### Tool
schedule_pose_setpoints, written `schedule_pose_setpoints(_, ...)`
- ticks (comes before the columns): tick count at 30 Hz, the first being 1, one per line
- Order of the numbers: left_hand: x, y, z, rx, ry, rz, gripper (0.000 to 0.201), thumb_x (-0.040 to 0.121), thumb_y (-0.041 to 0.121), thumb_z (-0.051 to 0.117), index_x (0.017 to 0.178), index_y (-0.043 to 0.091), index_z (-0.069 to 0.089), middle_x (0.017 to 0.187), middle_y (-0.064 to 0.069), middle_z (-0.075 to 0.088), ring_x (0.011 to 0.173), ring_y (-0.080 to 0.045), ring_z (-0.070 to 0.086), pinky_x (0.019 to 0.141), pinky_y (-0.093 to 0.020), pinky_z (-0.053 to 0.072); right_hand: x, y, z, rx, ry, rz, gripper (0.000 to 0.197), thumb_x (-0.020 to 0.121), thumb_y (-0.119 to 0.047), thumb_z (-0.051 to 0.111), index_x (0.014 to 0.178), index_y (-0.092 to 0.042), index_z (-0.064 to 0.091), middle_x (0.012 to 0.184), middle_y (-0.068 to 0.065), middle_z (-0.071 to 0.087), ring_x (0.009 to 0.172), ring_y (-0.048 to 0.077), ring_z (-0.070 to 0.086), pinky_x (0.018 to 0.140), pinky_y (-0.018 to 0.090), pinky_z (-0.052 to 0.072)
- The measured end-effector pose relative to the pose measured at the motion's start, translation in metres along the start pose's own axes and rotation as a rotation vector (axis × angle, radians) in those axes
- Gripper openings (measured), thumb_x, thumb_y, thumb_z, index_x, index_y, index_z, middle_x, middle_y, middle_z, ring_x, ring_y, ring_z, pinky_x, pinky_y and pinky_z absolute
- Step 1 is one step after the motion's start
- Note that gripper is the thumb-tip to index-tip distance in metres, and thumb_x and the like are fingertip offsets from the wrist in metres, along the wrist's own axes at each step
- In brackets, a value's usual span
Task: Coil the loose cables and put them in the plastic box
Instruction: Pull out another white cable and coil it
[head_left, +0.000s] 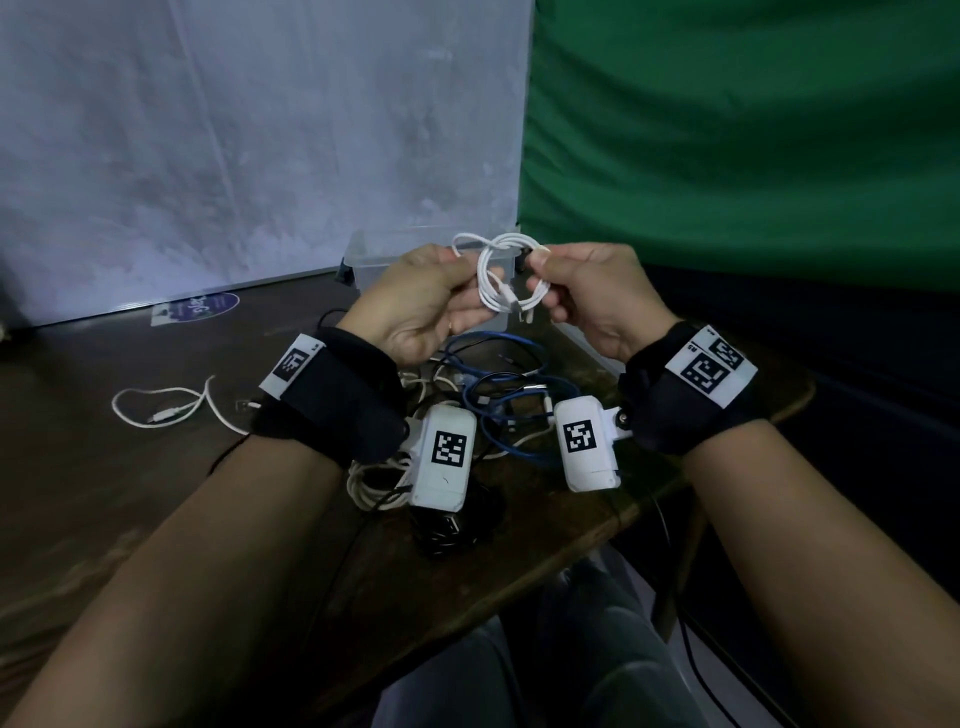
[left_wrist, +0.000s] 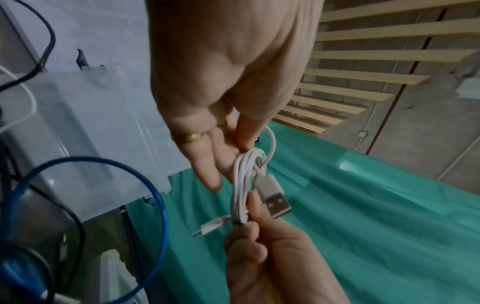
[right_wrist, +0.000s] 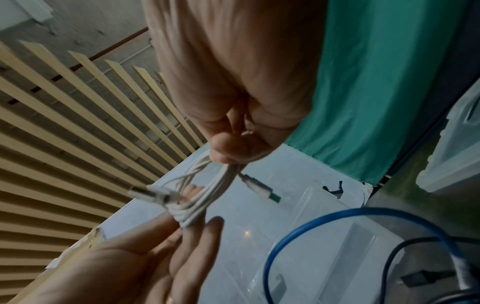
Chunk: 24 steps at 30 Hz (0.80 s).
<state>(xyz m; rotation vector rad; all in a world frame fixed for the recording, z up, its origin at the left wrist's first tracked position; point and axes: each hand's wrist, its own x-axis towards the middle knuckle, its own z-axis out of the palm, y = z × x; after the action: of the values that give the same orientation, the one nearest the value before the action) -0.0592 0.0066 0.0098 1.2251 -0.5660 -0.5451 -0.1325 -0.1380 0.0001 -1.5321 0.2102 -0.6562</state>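
No readable text on wrist tags. Coiled white cable (head_left: 503, 278) pinched between left hand (head_left: 415, 301) and right hand (head_left: 592, 296) fingers, plastic box (head_left: 374, 260) just behind.

A dark wooden bench (head_left: 130, 467) stands against a pale grey backdrop sheet (head_left: 234, 130), with a green cloth (head_left: 753, 130) hung to its right. A purple and white sticker (head_left: 195, 307) lies flat on the bench near the backdrop. Overhead, pale wooden slats (left_wrist: 363, 55) run across a concrete ceiling (left_wrist: 415, 115).
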Motion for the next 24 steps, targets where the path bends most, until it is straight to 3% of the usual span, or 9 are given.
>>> schedule_pose_setpoints(4,-0.004,0.000,0.007,0.044,-0.038,-0.031,0.024,0.099,0.028,0.043,0.081,0.020,0.057,0.066,0.008,0.069,0.068,-0.006,0.064,0.082,-0.026,0.049,0.000,-0.001,-0.001,0.041,0.078,-0.015,0.008,0.091,-0.007,0.060,0.088,-0.001,0.065,0.063,0.008,0.057,0.042,0.007,0.046,0.041,0.019,0.042)
schedule_pose_setpoints(9,-0.004,-0.008,0.009,0.149,-0.074,-0.016,0.008,0.092,0.014,0.056,0.088,0.020,0.058,0.077,0.006,0.063,0.074,-0.005,0.056,0.071,-0.022,0.040,0.000,-0.002,0.000,0.034,0.096,-0.009,0.011,0.090,-0.008,0.062,0.095,0.002,0.065,0.066,0.009,0.060,0.044,0.008,0.050,0.043,0.019,0.047)
schedule_pose_setpoints(13,-0.005,-0.009,0.009,0.145,-0.067,-0.030,0.024,0.096,0.013,0.050,0.074,0.019,0.056,0.060,0.010,0.061,0.059,-0.003,0.049,0.055,-0.016,0.034,0.000,-0.001,0.002,0.034,0.102,-0.008,0.011,0.089,-0.007,0.063,0.094,0.003,0.065,0.065,0.009,0.060,0.043,0.009,0.050,0.042,0.019,0.046)
schedule_pose_setpoints(17,-0.005,-0.010,0.011,0.024,-0.016,-0.063,0.022,0.098,0.015,0.046,0.077,0.015,0.052,0.055,0.006,0.059,0.045,-0.004,0.052,0.043,-0.015,0.042,-0.001,0.000,0.003,0.051,0.097,-0.001,0.013,0.089,-0.007,0.063,0.095,0.004,0.064,0.066,0.011,0.060,0.043,0.009,0.052,0.043,0.019,0.048)
schedule_pose_setpoints(22,-0.006,-0.009,0.012,0.029,-0.040,-0.001,0.018,0.094,0.000,0.049,0.079,0.009,0.054,0.054,0.002,0.061,0.044,-0.005,0.055,0.044,-0.015,0.047,-0.002,0.000,0.005,0.049,0.069,0.018,0.011,0.092,-0.007,0.059,0.083,-0.002,0.060,0.068,0.012,0.059,0.044,0.009,0.053,0.043,0.019,0.048)
schedule_pose_setpoints(24,-0.005,-0.008,0.011,0.076,-0.055,0.018,0.011,0.090,-0.006,0.053,0.087,0.003,0.058,0.058,-0.001,0.064,0.045,-0.006,0.057,0.044,-0.015,0.048,-0.002,0.000,0.005,0.052,0.070,0.022,0.012,0.092,-0.007,0.058,0.081,-0.002,0.060,0.069,0.012,0.060,0.043,0.009,0.054,0.043,0.019,0.048)
